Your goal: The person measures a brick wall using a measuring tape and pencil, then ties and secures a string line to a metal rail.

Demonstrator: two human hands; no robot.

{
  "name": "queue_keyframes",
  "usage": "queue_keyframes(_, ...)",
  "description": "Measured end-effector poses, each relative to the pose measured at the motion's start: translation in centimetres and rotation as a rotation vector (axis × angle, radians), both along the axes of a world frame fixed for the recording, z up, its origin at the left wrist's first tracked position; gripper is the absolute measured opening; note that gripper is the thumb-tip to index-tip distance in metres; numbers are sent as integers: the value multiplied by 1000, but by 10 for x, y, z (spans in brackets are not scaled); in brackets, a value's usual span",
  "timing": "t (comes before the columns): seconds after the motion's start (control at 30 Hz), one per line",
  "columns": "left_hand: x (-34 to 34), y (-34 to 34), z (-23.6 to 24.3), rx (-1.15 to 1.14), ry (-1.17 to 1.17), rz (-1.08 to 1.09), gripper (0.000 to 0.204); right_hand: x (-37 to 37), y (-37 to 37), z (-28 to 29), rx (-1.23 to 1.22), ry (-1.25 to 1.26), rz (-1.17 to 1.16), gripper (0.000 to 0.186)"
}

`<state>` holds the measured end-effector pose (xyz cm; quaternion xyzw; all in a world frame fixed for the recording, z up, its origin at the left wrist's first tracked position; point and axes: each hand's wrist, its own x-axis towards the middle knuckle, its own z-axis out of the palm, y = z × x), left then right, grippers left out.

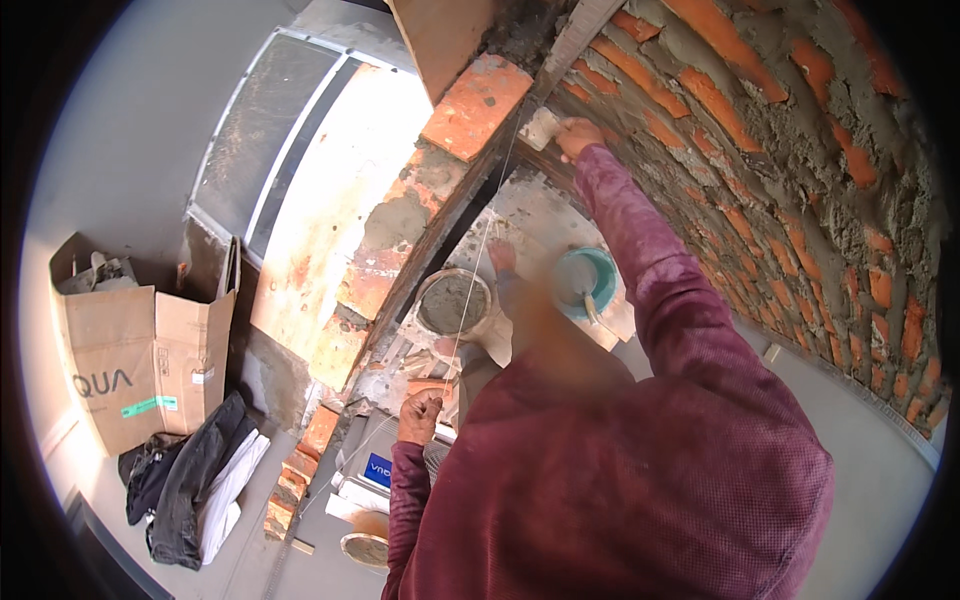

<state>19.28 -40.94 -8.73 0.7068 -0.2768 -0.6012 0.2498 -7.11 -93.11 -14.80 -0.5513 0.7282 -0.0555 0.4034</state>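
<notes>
Now, from the left, a creased cardboard box (110, 345) is seen above crumpled dark cloth (190, 500); next, a thin pale string (468, 300) is pinched in the nearly closed fingers of the left hand (420, 415), the nearer one, and is run taut, slanting up and rightward across a round bucket (487, 318) of grainy mortar, towards a pale, blocky piece (540, 128), its material unclear, gripped in the curled right hand (578, 138) beside rough orange brickwork (720, 100) smeared with grey.
</notes>
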Motion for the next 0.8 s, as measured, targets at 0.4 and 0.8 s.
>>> queue_keyframes(0.4,-6,3,1,21,199,23,16,3,-10,-50,-5,-228,-29,33)
queue_keyframes(0.8,12,-3,-31,-29,-116,9,16,-27,23,-18,-520,-67,177,23)
